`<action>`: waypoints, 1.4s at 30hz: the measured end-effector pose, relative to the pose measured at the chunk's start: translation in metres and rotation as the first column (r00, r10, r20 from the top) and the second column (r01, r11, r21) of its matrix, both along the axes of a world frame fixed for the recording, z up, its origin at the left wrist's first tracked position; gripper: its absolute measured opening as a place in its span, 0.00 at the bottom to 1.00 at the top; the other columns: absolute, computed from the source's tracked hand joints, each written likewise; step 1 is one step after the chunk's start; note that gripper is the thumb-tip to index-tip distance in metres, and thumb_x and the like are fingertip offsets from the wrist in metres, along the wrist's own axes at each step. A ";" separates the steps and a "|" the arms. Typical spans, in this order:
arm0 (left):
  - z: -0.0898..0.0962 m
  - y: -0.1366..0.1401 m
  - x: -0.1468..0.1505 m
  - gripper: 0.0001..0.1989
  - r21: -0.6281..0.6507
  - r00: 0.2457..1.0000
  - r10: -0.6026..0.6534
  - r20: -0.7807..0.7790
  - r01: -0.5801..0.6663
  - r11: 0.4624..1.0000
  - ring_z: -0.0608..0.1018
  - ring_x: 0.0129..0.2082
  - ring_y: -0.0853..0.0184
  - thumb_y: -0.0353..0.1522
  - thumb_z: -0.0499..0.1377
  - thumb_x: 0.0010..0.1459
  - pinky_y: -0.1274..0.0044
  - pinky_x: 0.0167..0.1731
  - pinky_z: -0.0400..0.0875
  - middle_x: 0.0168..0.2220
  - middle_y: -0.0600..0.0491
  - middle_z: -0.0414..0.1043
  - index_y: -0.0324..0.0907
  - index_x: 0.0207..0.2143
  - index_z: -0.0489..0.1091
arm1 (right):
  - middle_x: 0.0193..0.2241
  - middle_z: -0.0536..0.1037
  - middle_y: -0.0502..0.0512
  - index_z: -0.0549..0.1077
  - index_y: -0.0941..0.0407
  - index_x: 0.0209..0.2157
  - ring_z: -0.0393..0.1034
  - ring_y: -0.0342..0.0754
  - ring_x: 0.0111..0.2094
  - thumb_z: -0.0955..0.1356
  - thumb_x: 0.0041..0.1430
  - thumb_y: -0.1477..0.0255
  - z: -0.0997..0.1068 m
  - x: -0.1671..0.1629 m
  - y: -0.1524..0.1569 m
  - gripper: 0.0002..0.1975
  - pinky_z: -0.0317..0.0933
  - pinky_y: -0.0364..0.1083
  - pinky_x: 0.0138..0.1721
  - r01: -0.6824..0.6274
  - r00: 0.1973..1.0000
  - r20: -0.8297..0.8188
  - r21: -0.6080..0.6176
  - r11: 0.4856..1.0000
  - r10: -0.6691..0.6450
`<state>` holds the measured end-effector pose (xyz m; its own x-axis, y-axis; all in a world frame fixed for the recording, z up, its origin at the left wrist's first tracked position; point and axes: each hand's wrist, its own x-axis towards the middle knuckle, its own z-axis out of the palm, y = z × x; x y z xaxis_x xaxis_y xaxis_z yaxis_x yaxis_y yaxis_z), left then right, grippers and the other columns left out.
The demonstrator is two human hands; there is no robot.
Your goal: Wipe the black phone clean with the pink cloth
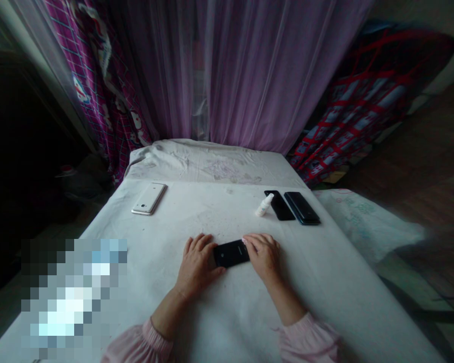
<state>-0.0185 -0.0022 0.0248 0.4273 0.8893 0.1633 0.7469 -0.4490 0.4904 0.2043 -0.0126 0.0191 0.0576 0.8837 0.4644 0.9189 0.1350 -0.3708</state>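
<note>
Phone point(232, 253) with dark face, held between two hands at a table draped in white cloth point(208, 209).

Clock directions are taken from the phone; left hand point(200, 259) at 9 o'clock, gripping the phone's end, its thumb along the near edge; right hand point(264, 256) at 3 o'clock, curled over the opposite end with fingertips drawn together, though whether they grip it or pinch something small cannot be told; white phone point(148, 198) lying at 10 o'clock; small white spray bottle point(265, 205) upright at 1 o'clock, just beside a flat black device point(282, 206); dark stacked devices point(302, 207) at 2 o'clock; purple curtain point(257, 75) at 12 o'clock, past the table's far edge.
</note>
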 end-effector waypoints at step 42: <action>0.002 -0.003 0.008 0.25 0.093 1.000 -0.011 -0.001 0.011 0.996 0.66 0.58 0.49 0.35 0.66 0.49 0.54 0.58 0.56 0.55 0.44 0.69 0.41 0.50 0.68 | 0.39 0.81 0.57 0.80 0.54 0.40 0.75 0.50 0.40 0.62 0.63 0.73 -0.010 0.004 -0.004 0.14 0.69 0.48 0.43 -0.087 0.976 -0.202 -0.011 0.996 0.083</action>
